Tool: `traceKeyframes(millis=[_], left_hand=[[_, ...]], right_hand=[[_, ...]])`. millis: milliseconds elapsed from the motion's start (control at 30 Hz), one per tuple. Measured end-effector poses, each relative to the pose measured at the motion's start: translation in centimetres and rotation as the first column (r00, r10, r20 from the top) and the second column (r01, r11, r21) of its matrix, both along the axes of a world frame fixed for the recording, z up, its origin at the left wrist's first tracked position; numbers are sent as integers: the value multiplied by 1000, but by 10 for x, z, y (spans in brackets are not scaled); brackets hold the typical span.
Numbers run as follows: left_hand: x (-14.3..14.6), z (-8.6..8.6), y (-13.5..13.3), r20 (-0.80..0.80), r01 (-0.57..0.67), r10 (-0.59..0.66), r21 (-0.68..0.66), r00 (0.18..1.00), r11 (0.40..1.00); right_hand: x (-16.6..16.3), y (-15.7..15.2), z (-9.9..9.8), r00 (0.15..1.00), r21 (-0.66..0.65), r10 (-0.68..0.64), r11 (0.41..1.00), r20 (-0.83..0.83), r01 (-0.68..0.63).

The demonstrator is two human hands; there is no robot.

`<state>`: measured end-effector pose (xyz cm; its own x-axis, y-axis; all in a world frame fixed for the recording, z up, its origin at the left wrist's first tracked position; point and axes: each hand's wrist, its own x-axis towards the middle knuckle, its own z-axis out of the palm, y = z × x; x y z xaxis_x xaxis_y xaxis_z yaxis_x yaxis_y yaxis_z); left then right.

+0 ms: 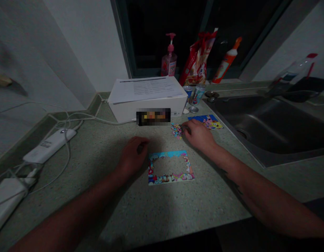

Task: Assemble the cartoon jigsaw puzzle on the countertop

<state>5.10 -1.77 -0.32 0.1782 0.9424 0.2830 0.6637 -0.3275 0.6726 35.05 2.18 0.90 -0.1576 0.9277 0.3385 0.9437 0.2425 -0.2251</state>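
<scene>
A jigsaw puzzle (171, 168) lies on the speckled green countertop (140, 213), its border pieces joined in a rectangle around a bare centre. My left hand (132, 155) rests curled just above the puzzle's top left corner; its fingers hide whether it holds anything. A small heap of loose puzzle pieces (177, 130) sits beyond the puzzle, and my right hand (200, 135) has its fingertips at the heap's right side. Just past those fingers lies a cartoon picture card (207, 121), partly covered by my right hand.
A white box (147, 113) topped with printed papers stands behind the pieces. Near it are drink cans (197, 95). A steel sink (267, 126) lies to the right. Pump and squeeze bottles and a red bag stand by the dark window. White power bricks (49, 145) and cables lie left.
</scene>
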Motion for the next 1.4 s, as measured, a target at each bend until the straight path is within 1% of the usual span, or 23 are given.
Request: traceKeyframes(millis=[67,100,267,433,500,633,800,1000,1267,1400], left_hand=[[0,0,0,0,2,-2,0,1000,1000],[0,0,0,-1,2,-2,-2,1000,1000],[-2,1,1,-11,14,-14,-1,1000,1000],[-2,0,1,-20,3,-3,-8,1000,1000],[-2,0,1,-23,0,0,-3,1000,1000],[-2,-1,1,-25,14,-13,16,1000,1000],[-2,-1,1,-25,20,-20,3,999,1000],[-1,-1,1,-33,32,-32,15,999,999],[-1,0,0,-36,55,-54,25,998,998],[0,0,0,-43,65,-64,27,997,998]], right_hand=[[0,-2,3,999,-18,-30,999,13,30],[0,-3,3,1000,-30,-23,999,19,24],[1,-7,5,997,-84,71,994,19,-69],[2,-7,5,998,-62,64,996,1,-64],[3,-6,3,996,-55,85,995,-16,-86],[0,-5,-5,989,-81,144,986,-44,-147],[-11,0,-14,985,-52,153,986,-76,-157],[-20,4,-20,986,-60,157,985,-49,-160],[-20,-1,-20,948,-49,288,954,-137,-297],[-24,-5,-19,921,-46,345,932,-183,-358]])
